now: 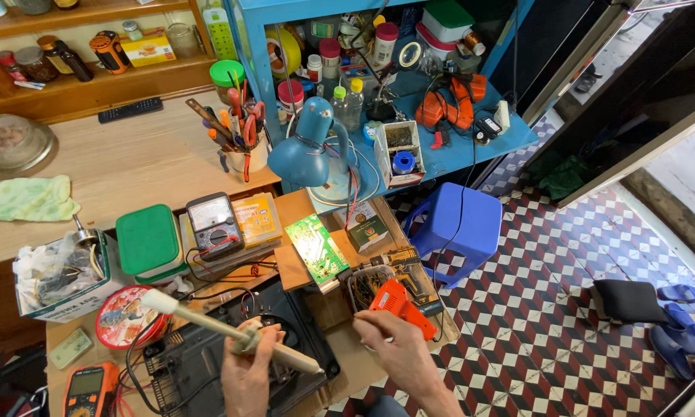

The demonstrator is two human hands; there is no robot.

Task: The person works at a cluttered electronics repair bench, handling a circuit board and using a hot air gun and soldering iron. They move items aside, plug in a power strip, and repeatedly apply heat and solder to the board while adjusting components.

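Soldering gun (400, 304) in right hand (397, 347), beside green circuit board (316, 250).

Blue stool (455, 220), teal desk lamp (305, 147)

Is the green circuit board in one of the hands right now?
No. The green circuit board lies on the wooden bench, apart from both hands; the left hand holds a cream-coloured tool.

The left hand (248, 371) hides the middle of the cream rod (231, 330) it grips, the right hand (397, 351) covers the orange tool's (400, 305) grip, both forearms run off the bottom edge, and the orange meter (89, 388) at lower left is cut off.
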